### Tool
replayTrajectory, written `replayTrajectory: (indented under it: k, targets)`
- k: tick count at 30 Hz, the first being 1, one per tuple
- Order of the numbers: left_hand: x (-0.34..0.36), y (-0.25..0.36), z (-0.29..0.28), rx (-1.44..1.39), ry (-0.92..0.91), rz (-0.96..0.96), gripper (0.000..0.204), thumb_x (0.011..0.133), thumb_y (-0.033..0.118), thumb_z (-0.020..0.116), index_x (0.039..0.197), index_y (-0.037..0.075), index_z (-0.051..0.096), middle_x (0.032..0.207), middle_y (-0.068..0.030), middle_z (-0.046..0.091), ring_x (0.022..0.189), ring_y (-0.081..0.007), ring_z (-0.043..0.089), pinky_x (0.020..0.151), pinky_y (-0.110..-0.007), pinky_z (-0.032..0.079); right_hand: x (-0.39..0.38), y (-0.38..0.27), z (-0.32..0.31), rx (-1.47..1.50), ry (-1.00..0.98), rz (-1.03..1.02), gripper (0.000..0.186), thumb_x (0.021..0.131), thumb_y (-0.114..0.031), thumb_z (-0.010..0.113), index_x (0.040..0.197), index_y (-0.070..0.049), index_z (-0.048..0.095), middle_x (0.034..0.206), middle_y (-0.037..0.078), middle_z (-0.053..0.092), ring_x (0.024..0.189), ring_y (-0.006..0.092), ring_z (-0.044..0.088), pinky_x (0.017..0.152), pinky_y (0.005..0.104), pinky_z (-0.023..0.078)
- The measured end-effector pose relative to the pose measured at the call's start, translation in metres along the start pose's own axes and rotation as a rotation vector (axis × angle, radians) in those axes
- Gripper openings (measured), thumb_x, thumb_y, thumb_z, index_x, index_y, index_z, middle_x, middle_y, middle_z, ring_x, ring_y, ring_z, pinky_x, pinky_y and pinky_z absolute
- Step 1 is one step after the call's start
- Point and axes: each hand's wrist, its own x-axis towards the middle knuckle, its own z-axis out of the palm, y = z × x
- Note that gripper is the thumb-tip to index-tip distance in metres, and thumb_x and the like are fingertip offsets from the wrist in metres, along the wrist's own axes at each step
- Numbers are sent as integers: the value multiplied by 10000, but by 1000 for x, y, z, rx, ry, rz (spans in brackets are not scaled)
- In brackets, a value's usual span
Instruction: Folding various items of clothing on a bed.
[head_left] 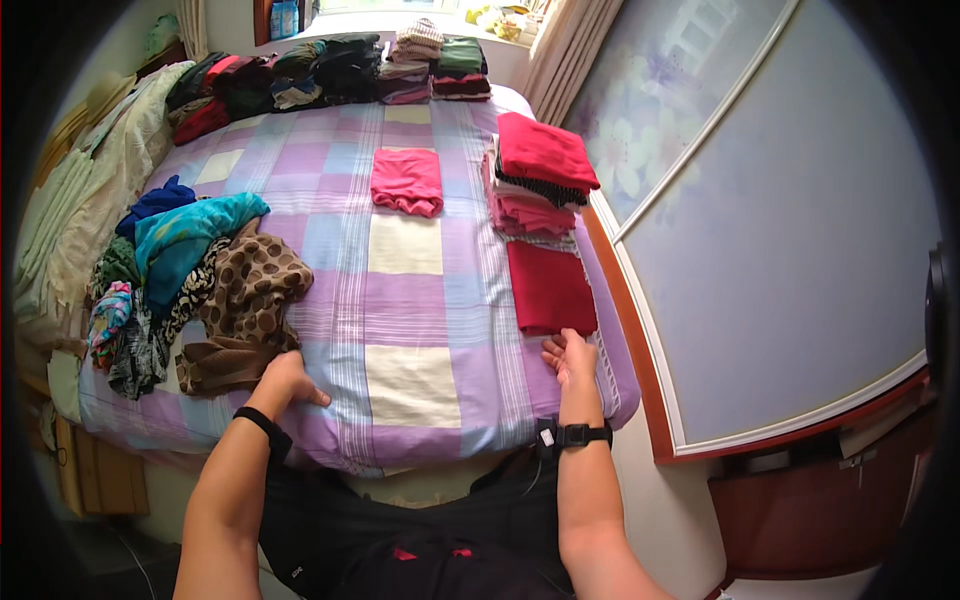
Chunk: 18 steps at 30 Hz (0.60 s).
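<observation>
My right hand (572, 357) is at the near edge of a folded dark red garment (550, 290), its fingers loosely bent and apart. That garment lies flat in front of a tall stack of folded clothes (530, 210) topped by a bright red piece (545, 152). My left hand (290, 380) rests against the near corner of a brown garment with dark spots (262, 275); its thumb points right and the other fingers are mostly hidden. The brown garment is part of a loose heap with a turquoise cloth (195, 235) and a blue one (158, 202). A folded pink garment (406, 182) lies mid-bed.
Clothes lie on a bed with a checked sheet (405, 330). Along its far edge are dark clothing piles (340, 70) and folded stacks (460, 70). Bunched pale fabric (110, 170) lines the left side. A sliding-door wardrobe (770, 260) stands close on the right.
</observation>
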Motion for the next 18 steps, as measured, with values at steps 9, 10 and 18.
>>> replayTrajectory:
  k: [9,10,18]
  targets:
    - [-10,7,0,15,3,-41,1014,514,414,1014,1320,-37,596,1369,-214,615,1273,-354,599,1041,-405,510,0,-40,22,110,28,181,515,858,-335,800,1253,-66,608,1151,146,673,977,335,716,572,389,573]
    - [-12,5,-1,21,-3,-64,1007,516,418,1013,1316,-33,598,1367,-210,616,1271,-351,601,1041,-407,510,-4,-45,33,104,20,184,515,858,-335,800,1253,-66,608,1151,146,673,977,335,716,572,389,573]
    - [-15,1,-1,-12,87,-8,978,479,419,1012,1251,-28,612,1294,-240,627,1215,-386,619,1016,-435,517,23,-13,37,453,22,39,477,853,-101,787,1284,-45,591,1186,130,685,953,306,723,635,443,645]
